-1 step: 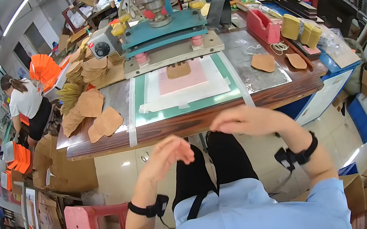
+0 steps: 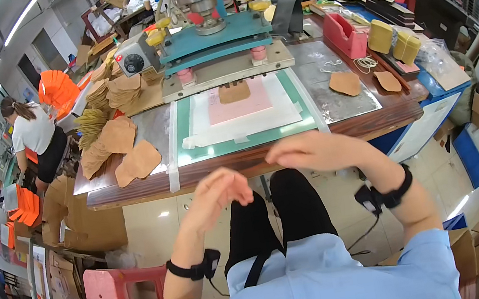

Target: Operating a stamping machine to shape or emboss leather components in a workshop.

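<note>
My left hand (image 2: 220, 195) hovers over my lap, just short of the table's front edge, its fingers loosely bent with nothing in them. Slightly farther forward, my right hand (image 2: 309, 151) is held palm down at that edge, fingers stretched out and empty. Beyond both hands, a tan leather piece (image 2: 235, 92) lies on a pink sheet (image 2: 248, 107), partly under the press head. White paper (image 2: 206, 138) and a green mat (image 2: 189, 154) lie beneath the sheet. The teal press (image 2: 215, 41) stands raised over the far part of the mat.
Stacked leather pieces (image 2: 120, 136) lie at the table's left, near a grey control box (image 2: 134, 56). To the right are two loose leather pieces, a pink holder (image 2: 344, 34) and yellow blocks (image 2: 380, 34). A red stool (image 2: 107, 298) stands at lower left. Another person (image 2: 37, 132) works far left.
Both hands have risen slightly toward the table edge, the right one also shifting a little left. The leather piece and the press look the same.
</note>
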Motion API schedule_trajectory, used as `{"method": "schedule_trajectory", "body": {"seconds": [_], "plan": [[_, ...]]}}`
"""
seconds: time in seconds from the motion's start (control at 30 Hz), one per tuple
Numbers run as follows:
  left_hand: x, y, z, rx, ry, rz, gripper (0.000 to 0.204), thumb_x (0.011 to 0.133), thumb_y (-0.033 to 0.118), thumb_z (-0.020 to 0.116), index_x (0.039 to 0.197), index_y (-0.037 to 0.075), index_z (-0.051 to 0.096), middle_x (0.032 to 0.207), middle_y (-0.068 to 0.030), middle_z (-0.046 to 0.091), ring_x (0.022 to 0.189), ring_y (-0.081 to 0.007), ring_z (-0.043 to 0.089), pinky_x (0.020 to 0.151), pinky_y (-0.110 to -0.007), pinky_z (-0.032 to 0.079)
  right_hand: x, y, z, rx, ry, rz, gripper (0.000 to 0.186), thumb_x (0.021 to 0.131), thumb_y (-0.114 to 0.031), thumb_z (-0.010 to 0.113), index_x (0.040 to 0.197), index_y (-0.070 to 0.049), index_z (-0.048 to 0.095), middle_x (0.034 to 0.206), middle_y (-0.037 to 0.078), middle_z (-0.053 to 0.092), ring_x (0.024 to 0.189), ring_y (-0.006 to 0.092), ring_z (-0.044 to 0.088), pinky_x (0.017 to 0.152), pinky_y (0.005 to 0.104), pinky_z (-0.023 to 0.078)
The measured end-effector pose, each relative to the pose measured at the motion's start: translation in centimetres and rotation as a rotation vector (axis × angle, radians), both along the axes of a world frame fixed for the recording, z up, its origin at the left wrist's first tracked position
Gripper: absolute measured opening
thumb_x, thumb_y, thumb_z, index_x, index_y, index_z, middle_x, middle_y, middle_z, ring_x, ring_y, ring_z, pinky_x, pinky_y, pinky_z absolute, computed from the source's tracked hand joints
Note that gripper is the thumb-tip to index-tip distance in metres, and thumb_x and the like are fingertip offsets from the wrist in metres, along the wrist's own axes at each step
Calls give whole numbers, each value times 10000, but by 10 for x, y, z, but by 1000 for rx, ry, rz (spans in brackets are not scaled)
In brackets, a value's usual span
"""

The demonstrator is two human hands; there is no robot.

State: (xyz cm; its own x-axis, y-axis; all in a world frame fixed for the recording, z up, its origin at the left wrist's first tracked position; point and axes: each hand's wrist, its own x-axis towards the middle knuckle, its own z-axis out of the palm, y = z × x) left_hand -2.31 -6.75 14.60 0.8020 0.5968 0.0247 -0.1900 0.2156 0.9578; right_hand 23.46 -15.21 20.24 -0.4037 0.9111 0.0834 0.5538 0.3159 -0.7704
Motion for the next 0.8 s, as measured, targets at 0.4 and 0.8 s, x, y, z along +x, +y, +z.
{"method": "schedule_trajectory", "body": {"seconds": [0.4, 0.8], "plan": [[32, 67, -5, 270, 43, 271, 226, 947, 165, 486, 1013, -34, 572, 855, -100, 623, 772, -141, 598, 733, -263, 493, 6, 184, -52, 281, -679, -285, 494, 934, -394, 364, 1318, -92, 435, 1422, 141, 350, 1353, 283, 260, 1095, 378, 230], [17, 87, 4, -29, -69, 498, 303, 892, 140, 590, 1151, 1, 516, 1090, -84, 592, 1026, -166, 569, 942, -312, 432, -26, 79, -43, 585, -113, 33, 318, 914, -265, 469, 1105, -32, 573, 1250, 147, 514, 1171, 317, 471, 983, 391, 380]]}}
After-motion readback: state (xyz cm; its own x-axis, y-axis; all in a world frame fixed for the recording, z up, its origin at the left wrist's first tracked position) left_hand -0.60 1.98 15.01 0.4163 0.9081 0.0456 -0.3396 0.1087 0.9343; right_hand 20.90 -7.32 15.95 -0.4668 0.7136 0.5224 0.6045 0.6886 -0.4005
